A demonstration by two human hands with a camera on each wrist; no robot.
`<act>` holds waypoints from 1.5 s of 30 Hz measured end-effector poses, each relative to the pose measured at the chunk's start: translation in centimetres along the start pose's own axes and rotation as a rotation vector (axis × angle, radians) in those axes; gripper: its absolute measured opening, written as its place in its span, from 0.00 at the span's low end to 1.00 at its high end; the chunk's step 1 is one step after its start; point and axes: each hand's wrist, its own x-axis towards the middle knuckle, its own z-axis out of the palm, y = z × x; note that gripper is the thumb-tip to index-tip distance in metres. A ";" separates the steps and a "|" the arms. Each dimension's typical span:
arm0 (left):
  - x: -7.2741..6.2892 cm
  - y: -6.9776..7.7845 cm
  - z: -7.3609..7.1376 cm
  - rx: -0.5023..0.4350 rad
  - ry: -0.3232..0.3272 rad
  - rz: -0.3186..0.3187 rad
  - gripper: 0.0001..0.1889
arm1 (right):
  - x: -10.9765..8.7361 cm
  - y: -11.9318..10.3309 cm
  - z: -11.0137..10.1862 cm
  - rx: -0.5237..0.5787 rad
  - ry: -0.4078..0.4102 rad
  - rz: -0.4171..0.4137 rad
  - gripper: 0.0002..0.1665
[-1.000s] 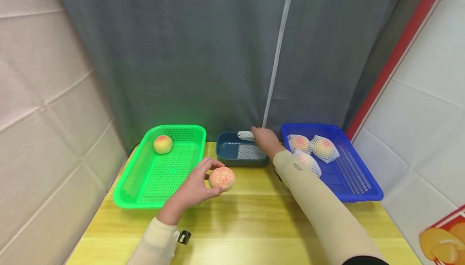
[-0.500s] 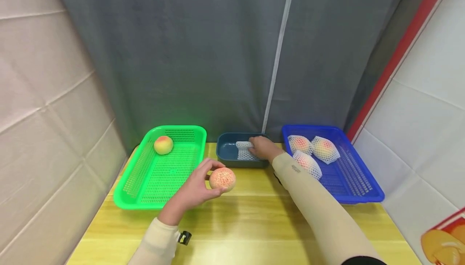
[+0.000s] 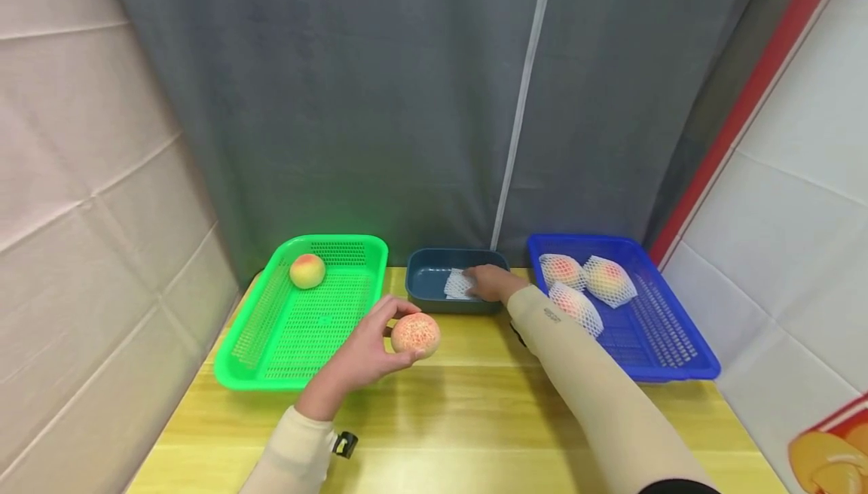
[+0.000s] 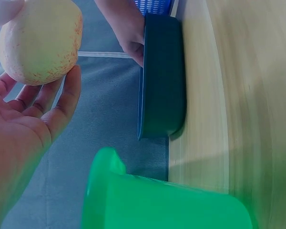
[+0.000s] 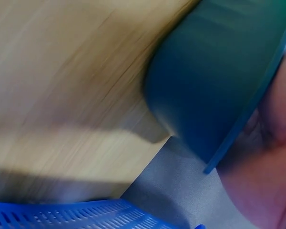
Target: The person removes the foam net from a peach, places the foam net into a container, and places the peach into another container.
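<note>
A peach [image 3: 416,334] is held between the curled fingers and thumb of my left hand [image 3: 359,347], above the table in front of the green basket. In the left wrist view the peach [image 4: 40,40] shows its pale side. My right hand [image 3: 496,283] reaches into a dark blue box [image 3: 444,303], its fingertips at a white foam net sleeve [image 3: 457,285] lying there. Whether they pinch the sleeve is unclear; in the right wrist view the box wall [image 5: 205,71] hides the fingertips.
A green basket [image 3: 233,366] on the left holds one bare peach [image 3: 307,271]. On the right, a blue basket [image 3: 671,370] contains three peaches in foam nets [image 3: 609,281]. All stand on a wooden table [image 3: 461,434], with a grey curtain [image 3: 339,102] behind.
My right hand has lowered the foam net sleeve from above the box's rim down into the box. The left hand stays in place with its peach.
</note>
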 end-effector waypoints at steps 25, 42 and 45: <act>0.2 0.6 -0.6 0.030 -0.003 -0.010 0.30 | -0.5 -0.2 -2.1 0.107 0.081 -0.031 0.34; 0.7 0.7 -1.1 0.017 -0.015 0.004 0.30 | -7.2 -4.6 -5.0 0.187 0.207 -0.090 0.30; 0.8 0.7 -1.2 0.010 -0.016 0.012 0.30 | -9.2 -4.9 -4.3 0.244 0.238 -0.117 0.29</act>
